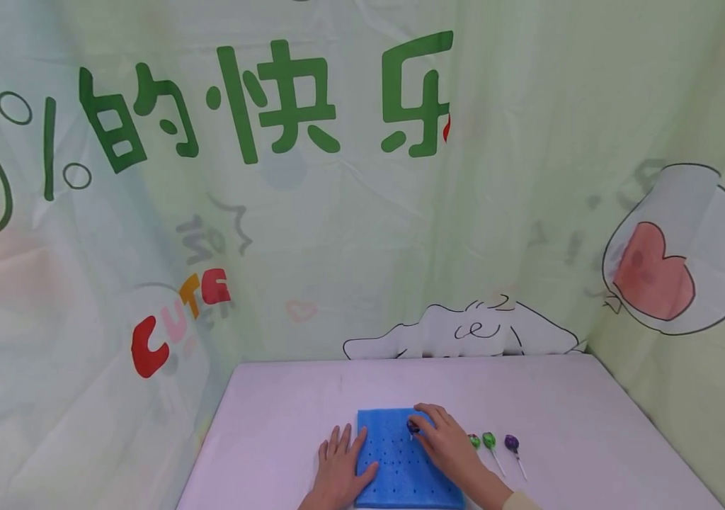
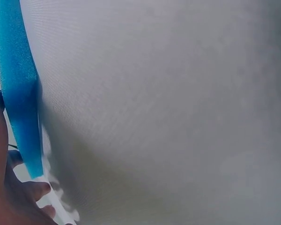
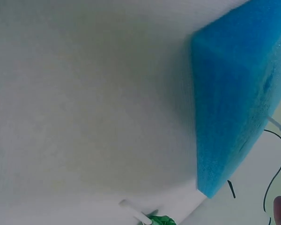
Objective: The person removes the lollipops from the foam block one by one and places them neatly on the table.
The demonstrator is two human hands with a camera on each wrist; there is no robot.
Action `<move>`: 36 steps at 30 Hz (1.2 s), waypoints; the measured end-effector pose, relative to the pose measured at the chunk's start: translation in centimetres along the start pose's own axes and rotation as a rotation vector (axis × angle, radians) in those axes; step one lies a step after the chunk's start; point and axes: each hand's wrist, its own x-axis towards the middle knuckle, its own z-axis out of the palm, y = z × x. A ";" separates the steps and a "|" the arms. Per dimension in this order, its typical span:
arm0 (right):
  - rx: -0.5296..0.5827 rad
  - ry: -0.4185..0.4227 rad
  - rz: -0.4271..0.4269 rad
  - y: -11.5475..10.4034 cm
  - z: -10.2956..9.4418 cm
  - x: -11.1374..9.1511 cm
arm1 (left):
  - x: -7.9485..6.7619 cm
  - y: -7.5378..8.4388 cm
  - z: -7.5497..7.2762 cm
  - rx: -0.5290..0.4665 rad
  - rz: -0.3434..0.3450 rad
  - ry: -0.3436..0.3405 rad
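Observation:
A blue foam block (image 1: 394, 473) with rows of small holes lies on the table. My right hand (image 1: 448, 446) pinches a dark purple wrapped lollipop (image 1: 412, 426) over the block's far part. In the right wrist view, the white stick (image 3: 275, 123) of that lollipop points down and meets the foam's top face; the wrapped head is mostly cut off by the frame. With fingers spread, my left hand (image 1: 339, 471) rests along the block's left side, its thumb over the near left part. The left wrist view shows the fingers beside the foam's side wall (image 2: 18, 89).
Right of the block lie a green lollipop (image 1: 488, 440), a purple lollipop (image 1: 512, 444) and another green one (image 1: 474, 441) partly behind my right hand. The pale tabletop (image 1: 286, 404) is enclosed by printed curtains (image 1: 350, 248) at the back and sides.

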 end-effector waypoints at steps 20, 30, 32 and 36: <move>0.002 0.067 0.017 0.2 -1.2 0.7 | 0.3 0.7 -0.4 0.007 0.019 -0.025; 0.168 -0.227 0.073 1.8 -5.4 2.3 | 0.2 0.4 -0.4 0.024 0.037 -0.002; 0.247 -0.370 0.097 3.3 -6.6 2.4 | 0.2 0.3 -0.5 0.014 0.041 0.002; 0.414 -0.615 0.223 7.2 -8.8 2.2 | 0.1 0.3 -0.5 0.000 0.044 0.000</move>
